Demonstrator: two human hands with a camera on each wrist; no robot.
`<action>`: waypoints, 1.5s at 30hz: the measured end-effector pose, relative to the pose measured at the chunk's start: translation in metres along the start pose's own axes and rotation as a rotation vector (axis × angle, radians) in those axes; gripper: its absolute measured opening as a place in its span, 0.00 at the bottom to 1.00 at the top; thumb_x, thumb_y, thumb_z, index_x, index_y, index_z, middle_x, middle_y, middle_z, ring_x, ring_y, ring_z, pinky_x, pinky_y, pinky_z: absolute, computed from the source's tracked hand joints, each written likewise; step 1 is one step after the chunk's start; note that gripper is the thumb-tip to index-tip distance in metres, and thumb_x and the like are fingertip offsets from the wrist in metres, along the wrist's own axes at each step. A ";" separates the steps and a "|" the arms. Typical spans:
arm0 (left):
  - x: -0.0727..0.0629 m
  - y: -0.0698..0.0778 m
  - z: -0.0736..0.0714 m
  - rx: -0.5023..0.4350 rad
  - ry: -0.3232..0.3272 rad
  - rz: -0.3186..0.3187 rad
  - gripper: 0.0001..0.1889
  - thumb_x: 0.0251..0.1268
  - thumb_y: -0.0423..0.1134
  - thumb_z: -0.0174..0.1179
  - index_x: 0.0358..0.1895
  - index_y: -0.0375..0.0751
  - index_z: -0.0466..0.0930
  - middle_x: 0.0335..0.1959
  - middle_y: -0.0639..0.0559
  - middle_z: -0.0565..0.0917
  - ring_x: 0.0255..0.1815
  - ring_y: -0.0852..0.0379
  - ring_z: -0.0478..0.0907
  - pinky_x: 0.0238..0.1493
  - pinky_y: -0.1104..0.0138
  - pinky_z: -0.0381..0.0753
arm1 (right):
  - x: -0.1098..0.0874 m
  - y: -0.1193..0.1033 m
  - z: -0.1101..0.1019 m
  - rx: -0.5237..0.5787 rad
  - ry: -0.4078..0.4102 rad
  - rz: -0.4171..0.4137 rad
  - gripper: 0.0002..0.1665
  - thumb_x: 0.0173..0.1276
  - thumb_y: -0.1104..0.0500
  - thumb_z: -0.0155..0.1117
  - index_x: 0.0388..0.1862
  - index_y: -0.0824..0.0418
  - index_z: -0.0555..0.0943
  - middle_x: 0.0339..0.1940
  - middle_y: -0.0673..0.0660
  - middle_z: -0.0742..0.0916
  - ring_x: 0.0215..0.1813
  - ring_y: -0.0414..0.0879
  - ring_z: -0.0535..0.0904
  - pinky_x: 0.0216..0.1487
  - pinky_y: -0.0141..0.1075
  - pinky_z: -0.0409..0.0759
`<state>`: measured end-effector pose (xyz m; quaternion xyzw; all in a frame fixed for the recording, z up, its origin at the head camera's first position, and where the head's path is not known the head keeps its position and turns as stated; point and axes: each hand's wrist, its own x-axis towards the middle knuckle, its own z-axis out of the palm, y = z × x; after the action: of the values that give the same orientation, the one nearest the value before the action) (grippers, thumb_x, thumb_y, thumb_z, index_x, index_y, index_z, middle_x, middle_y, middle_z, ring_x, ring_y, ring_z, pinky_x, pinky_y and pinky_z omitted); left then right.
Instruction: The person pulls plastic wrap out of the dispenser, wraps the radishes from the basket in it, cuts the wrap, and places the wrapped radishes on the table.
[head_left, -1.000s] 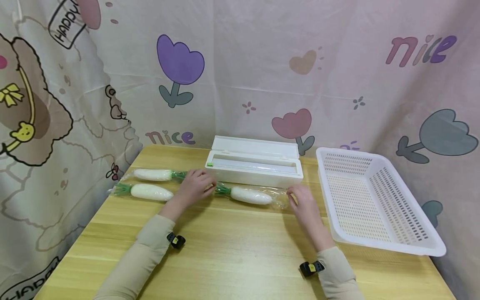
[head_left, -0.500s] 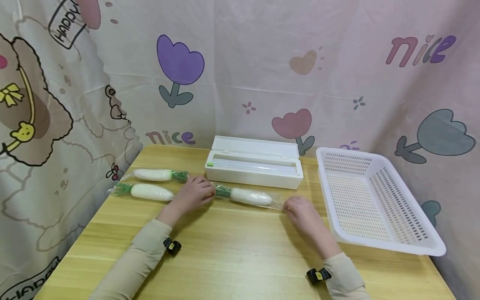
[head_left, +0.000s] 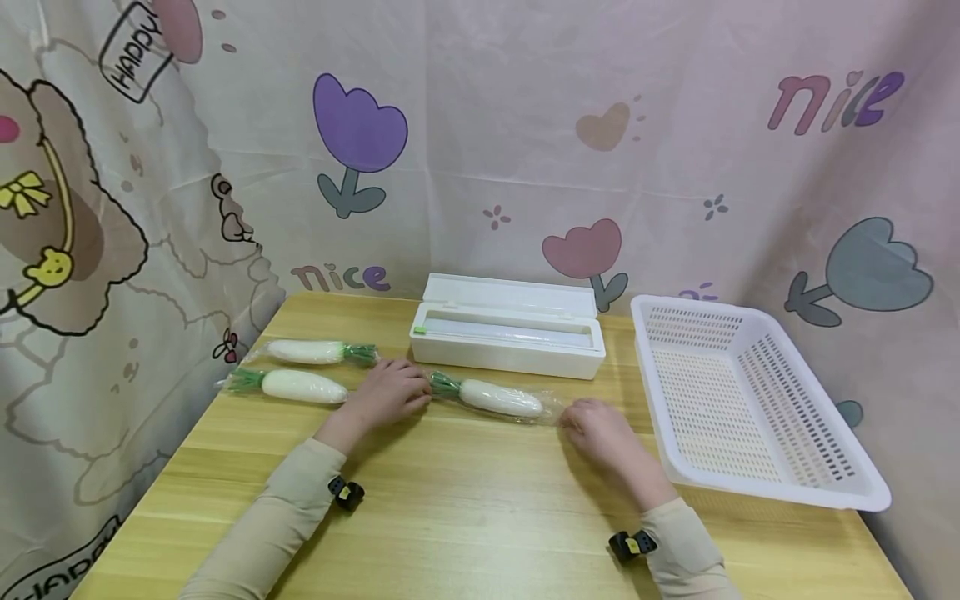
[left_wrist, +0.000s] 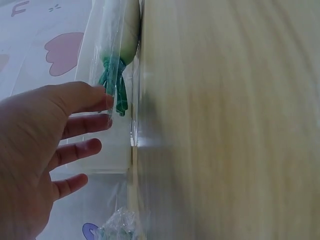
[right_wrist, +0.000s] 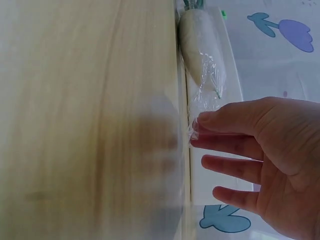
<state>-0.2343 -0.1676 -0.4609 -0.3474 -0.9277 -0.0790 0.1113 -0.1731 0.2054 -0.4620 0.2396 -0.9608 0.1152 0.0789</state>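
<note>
A white radish (head_left: pixel 501 398) with green leaf stubs lies wrapped in clear plastic film in front of the white box. My left hand (head_left: pixel 386 390) pinches the film at the leafy end; in the left wrist view its thumb and forefinger meet beside the green stubs (left_wrist: pixel 121 95), other fingers spread. At the radish's tapered end my right hand (head_left: pixel 606 432) pinches the gathered plastic film (right_wrist: pixel 205 102) between thumb and forefinger. Two more wrapped radishes lie to the left, the rear radish (head_left: pixel 306 351) with leaves toward the right, the front radish (head_left: pixel 303 386) with leaves toward the left.
The white film dispenser box (head_left: pixel 510 358) stands at the back with its lid raised and a roll inside. On the right sits a white perforated plastic basket (head_left: pixel 660 400). A printed curtain (head_left: pixel 480 125) hangs behind the wooden table (head_left: pixel 480 517).
My right hand has come a little left and nearer the person, drawing in the film end. The radish's tapered end has swung slightly nearer too. My left hand has hardly moved.
</note>
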 end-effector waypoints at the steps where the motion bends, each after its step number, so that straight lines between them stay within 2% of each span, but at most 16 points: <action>1: -0.001 -0.001 0.000 -0.005 0.004 -0.001 0.06 0.66 0.47 0.61 0.39 0.55 0.85 0.48 0.57 0.86 0.55 0.51 0.77 0.59 0.50 0.73 | 0.000 0.000 0.000 0.000 -0.006 0.008 0.06 0.60 0.62 0.69 0.37 0.57 0.85 0.37 0.54 0.88 0.46 0.52 0.83 0.53 0.48 0.81; 5: -0.004 -0.003 -0.001 -0.045 0.033 -0.024 0.08 0.66 0.48 0.61 0.42 0.53 0.85 0.48 0.56 0.87 0.55 0.50 0.78 0.61 0.48 0.72 | 0.000 -0.003 -0.001 0.034 -0.009 0.084 0.04 0.62 0.61 0.67 0.35 0.58 0.83 0.34 0.53 0.87 0.39 0.49 0.83 0.45 0.44 0.83; 8: -0.005 -0.003 -0.003 -0.058 0.095 -0.050 0.09 0.65 0.48 0.62 0.43 0.50 0.84 0.46 0.54 0.87 0.53 0.48 0.80 0.63 0.42 0.71 | 0.000 -0.006 -0.004 0.056 0.044 0.137 0.06 0.63 0.60 0.67 0.37 0.59 0.80 0.35 0.55 0.86 0.37 0.50 0.82 0.41 0.45 0.83; 10: -0.004 -0.002 -0.004 -0.051 0.139 -0.059 0.10 0.64 0.48 0.63 0.44 0.49 0.84 0.45 0.53 0.87 0.52 0.48 0.81 0.62 0.38 0.71 | 0.001 -0.008 -0.005 0.052 0.089 0.140 0.12 0.63 0.58 0.68 0.42 0.60 0.79 0.40 0.58 0.87 0.41 0.52 0.83 0.44 0.48 0.83; 12: -0.002 0.000 -0.004 -0.048 0.150 -0.052 0.12 0.63 0.49 0.64 0.45 0.48 0.84 0.45 0.52 0.87 0.52 0.47 0.80 0.62 0.38 0.71 | 0.002 -0.010 -0.006 0.045 0.115 0.109 0.19 0.61 0.56 0.70 0.49 0.61 0.78 0.46 0.60 0.86 0.47 0.55 0.83 0.50 0.51 0.82; 16: 0.003 0.009 -0.002 -0.056 0.070 -0.013 0.17 0.63 0.52 0.63 0.51 0.49 0.82 0.50 0.53 0.85 0.55 0.49 0.78 0.61 0.45 0.74 | 0.006 -0.018 -0.004 0.004 0.076 -0.020 0.29 0.58 0.53 0.73 0.57 0.62 0.78 0.54 0.61 0.85 0.57 0.58 0.81 0.60 0.54 0.78; 19: 0.005 0.015 0.001 -0.063 0.011 -0.007 0.20 0.62 0.54 0.63 0.53 0.50 0.82 0.52 0.54 0.84 0.57 0.50 0.77 0.61 0.48 0.74 | 0.007 -0.022 -0.001 -0.010 0.016 -0.060 0.30 0.58 0.52 0.72 0.58 0.62 0.79 0.55 0.62 0.85 0.58 0.60 0.80 0.61 0.57 0.76; 24: 0.005 0.018 0.004 -0.069 -0.032 -0.039 0.21 0.61 0.51 0.65 0.56 0.50 0.81 0.55 0.53 0.83 0.60 0.49 0.75 0.62 0.47 0.73 | 0.007 -0.026 0.002 -0.002 -0.039 -0.010 0.30 0.60 0.53 0.71 0.60 0.61 0.78 0.57 0.63 0.84 0.61 0.62 0.78 0.63 0.61 0.73; 32: 0.011 0.019 0.002 -0.062 -0.125 -0.072 0.24 0.63 0.45 0.64 0.62 0.48 0.76 0.61 0.49 0.79 0.64 0.45 0.73 0.65 0.45 0.70 | 0.011 -0.027 0.006 -0.027 -0.117 0.058 0.29 0.64 0.55 0.68 0.63 0.63 0.76 0.60 0.63 0.82 0.65 0.62 0.75 0.65 0.62 0.71; 36: 0.012 0.018 0.004 -0.069 -0.133 -0.095 0.23 0.62 0.43 0.66 0.61 0.51 0.77 0.61 0.48 0.79 0.63 0.44 0.73 0.63 0.44 0.71 | 0.014 -0.028 0.006 -0.050 -0.108 0.073 0.20 0.64 0.58 0.67 0.54 0.64 0.81 0.54 0.62 0.85 0.61 0.60 0.77 0.60 0.60 0.75; 40: 0.013 0.018 0.006 -0.073 -0.126 -0.112 0.23 0.60 0.41 0.67 0.60 0.53 0.77 0.61 0.49 0.79 0.62 0.45 0.74 0.61 0.44 0.73 | 0.015 -0.028 0.006 -0.086 -0.059 0.044 0.10 0.65 0.60 0.65 0.43 0.64 0.84 0.46 0.59 0.87 0.56 0.57 0.80 0.54 0.57 0.79; 45: 0.014 0.017 0.008 -0.080 -0.115 -0.117 0.23 0.60 0.38 0.67 0.60 0.52 0.77 0.59 0.49 0.80 0.61 0.46 0.75 0.60 0.47 0.74 | 0.015 -0.027 0.005 -0.070 -0.038 0.039 0.07 0.66 0.60 0.64 0.39 0.62 0.84 0.44 0.58 0.88 0.54 0.56 0.81 0.56 0.56 0.78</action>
<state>-0.2343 -0.1448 -0.4634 -0.3008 -0.9473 -0.1025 0.0392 -0.1739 0.1745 -0.4592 0.2202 -0.9700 0.0786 0.0670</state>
